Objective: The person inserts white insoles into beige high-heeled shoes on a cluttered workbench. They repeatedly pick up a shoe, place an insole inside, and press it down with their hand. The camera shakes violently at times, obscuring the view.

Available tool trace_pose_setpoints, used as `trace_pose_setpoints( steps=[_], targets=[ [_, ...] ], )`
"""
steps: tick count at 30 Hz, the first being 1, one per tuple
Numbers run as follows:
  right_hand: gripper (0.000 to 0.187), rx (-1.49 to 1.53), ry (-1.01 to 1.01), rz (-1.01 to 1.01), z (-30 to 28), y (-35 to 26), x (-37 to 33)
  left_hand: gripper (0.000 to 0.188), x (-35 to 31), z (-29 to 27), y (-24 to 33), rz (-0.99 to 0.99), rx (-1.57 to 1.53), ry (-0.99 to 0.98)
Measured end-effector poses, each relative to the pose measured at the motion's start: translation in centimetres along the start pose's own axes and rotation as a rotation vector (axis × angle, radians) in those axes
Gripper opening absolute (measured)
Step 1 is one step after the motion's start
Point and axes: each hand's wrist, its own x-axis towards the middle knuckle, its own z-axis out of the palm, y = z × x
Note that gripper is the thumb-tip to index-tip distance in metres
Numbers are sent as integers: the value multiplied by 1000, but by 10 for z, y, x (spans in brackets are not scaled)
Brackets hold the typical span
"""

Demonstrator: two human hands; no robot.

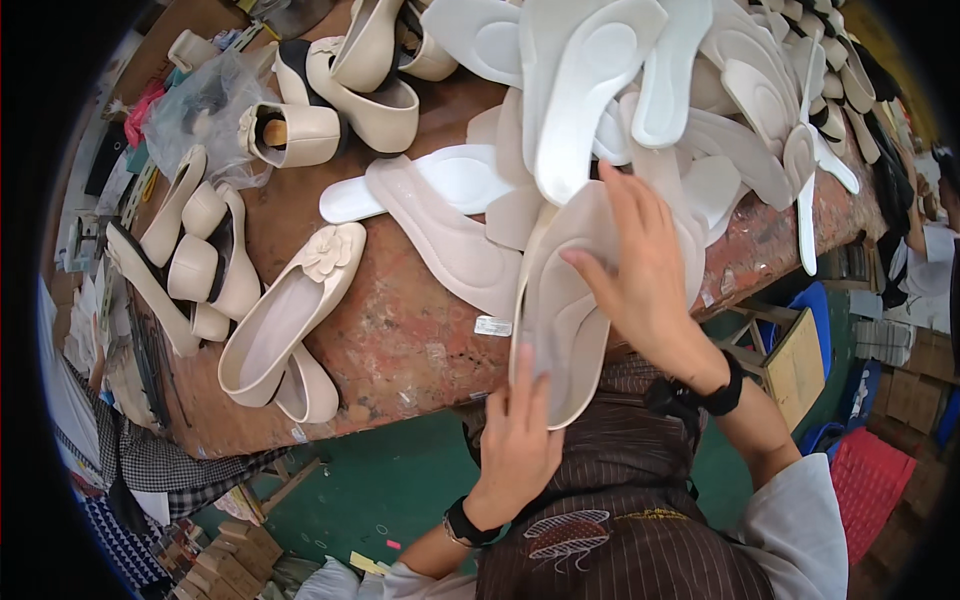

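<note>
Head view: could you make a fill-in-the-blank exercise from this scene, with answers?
At the lower end of the handled shoe is the person's ____ hand.
White and beige ____ are heaped beyond the right hand.
The ornamented shoe near the front of the table bears a ____ on its toe.
The floor is ____.

Missing words: left; insoles; flower; green.

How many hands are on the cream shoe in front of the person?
2: the left hand at the heel end of the shoe, and the right hand farther up, at the insole. No other hand shows there.
</note>
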Motion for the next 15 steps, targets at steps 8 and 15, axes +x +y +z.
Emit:
trace_pose_setpoints(
  steps=[8,15],
  targets=[
    [27,37,-407,-274,-47,3,-75,21,23,30,38,117,411,-177],
    [47,-223,-277,-258,25,23,-37,30,30,27,44,137,482,-122]
  ],
)
